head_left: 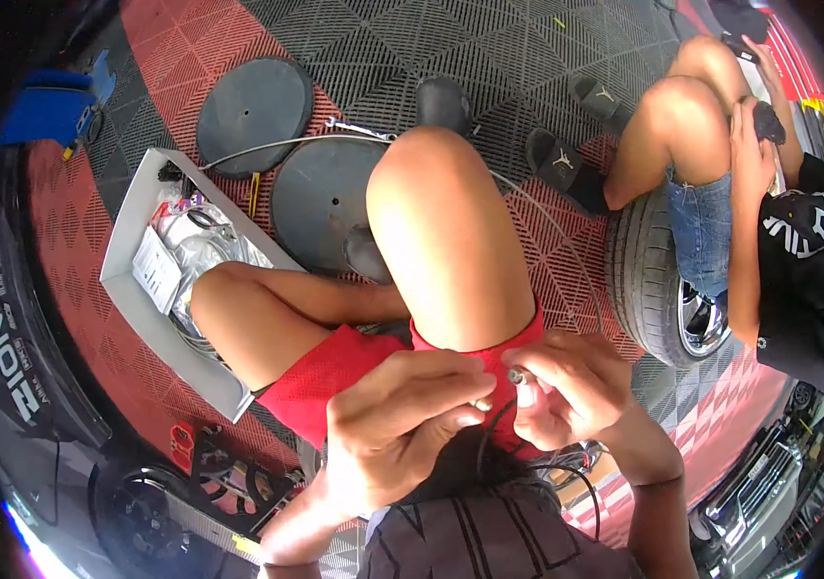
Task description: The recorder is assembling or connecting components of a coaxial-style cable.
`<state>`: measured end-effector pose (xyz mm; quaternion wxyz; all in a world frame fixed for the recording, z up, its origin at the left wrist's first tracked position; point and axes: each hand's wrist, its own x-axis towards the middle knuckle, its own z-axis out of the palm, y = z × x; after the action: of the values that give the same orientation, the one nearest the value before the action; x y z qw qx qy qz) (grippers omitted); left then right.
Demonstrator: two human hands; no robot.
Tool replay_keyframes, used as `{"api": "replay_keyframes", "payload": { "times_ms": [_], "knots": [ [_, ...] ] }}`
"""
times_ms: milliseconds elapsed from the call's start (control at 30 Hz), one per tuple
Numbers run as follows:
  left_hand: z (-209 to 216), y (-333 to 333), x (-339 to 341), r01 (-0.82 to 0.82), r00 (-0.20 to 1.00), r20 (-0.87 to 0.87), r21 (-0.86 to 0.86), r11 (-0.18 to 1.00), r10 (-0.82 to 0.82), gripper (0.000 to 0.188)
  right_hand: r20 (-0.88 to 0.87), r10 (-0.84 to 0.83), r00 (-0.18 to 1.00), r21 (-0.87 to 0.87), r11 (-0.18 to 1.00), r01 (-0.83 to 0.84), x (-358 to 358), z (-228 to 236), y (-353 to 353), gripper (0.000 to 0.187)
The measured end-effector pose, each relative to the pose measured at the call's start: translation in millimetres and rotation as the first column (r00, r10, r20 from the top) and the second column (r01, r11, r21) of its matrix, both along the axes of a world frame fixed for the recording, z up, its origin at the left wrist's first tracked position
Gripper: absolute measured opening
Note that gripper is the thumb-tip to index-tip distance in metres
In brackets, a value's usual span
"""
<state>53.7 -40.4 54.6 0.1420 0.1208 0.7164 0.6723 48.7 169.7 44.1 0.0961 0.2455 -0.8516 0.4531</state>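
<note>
Both hands are raised close together over my lap, fingertips nearly meeting. My left hand (388, 415) pinches a small pale, brass-coloured piece (481, 404) between thumb and fingers; most of it is hidden. Between the thumb and forefinger of my right hand (581, 386) sits a small grey metal cylindrical fitting (517, 375), its round end facing up. A thin dark cable (485, 446) hangs below the hands, and which piece it joins I cannot tell. The two pieces are apart.
A white box (172, 340) of plastic bags and cables stands left. Dark round discs (255, 111) lie ahead, with a wrench (359, 128) on one. A thin grey cable (552, 220) crosses the floor. At right, another person (697, 145) sits on a wheel (645, 275). A black car (21, 357) borders the left.
</note>
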Motion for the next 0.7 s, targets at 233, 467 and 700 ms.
{"api": "replay_keyframes", "payload": {
  "times_ms": [233, 467, 700],
  "knots": [
    [7.0, 5.1, -2.6, -0.111, 0.994, -0.003, -0.138, 0.984, 0.112, 0.022, 0.082, 0.063, 0.995, 0.019, 0.998, -0.065, 8.3, 3.7, 4.1, 0.019],
    [7.3, 3.3, -2.7, -0.065, 0.992, -0.118, -0.172, 0.983, 0.045, 0.021, 0.099, 0.127, 0.987, 0.045, 0.990, -0.132, 8.6, 0.9, 7.1, 0.025],
    [5.3, 0.6, -6.8, -0.016, 0.981, -0.191, -0.204, 0.979, -0.024, 0.026, 0.084, 0.118, 0.989, 0.051, 0.991, -0.123, 7.6, -2.1, 5.2, 0.027]
  ]
}}
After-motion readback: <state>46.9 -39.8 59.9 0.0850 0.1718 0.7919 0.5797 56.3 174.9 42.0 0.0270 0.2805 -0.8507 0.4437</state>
